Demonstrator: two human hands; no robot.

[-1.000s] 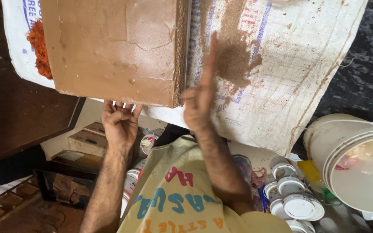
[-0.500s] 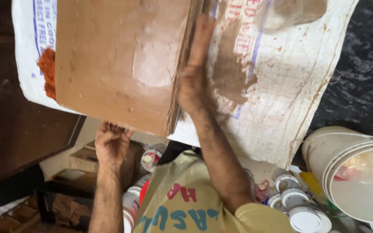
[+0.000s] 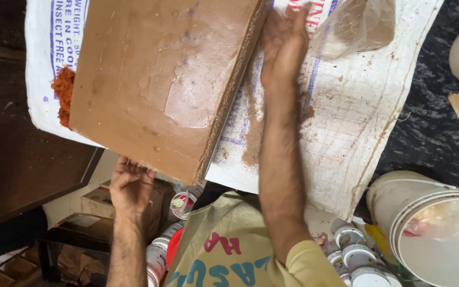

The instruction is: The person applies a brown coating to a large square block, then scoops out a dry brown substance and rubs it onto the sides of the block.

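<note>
- The left hand (image 3: 130,183) is cupping its fingers under the near edge of the brown slab (image 3: 160,85).
- The right hand (image 3: 284,45) is pressing flat and open against the slab's right side.
- The slab is lying on the white sack (image 3: 346,122), with orange powder (image 3: 63,93) at its left edge.

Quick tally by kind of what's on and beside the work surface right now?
Brown slab: 1, left hand at its near edge, right hand against its side
White woven sack: 1
Clear plastic bag: 1
White buckets: 1 stack, count unclear
Small white-lidded tins: at least 4
Total: at least 8
</note>
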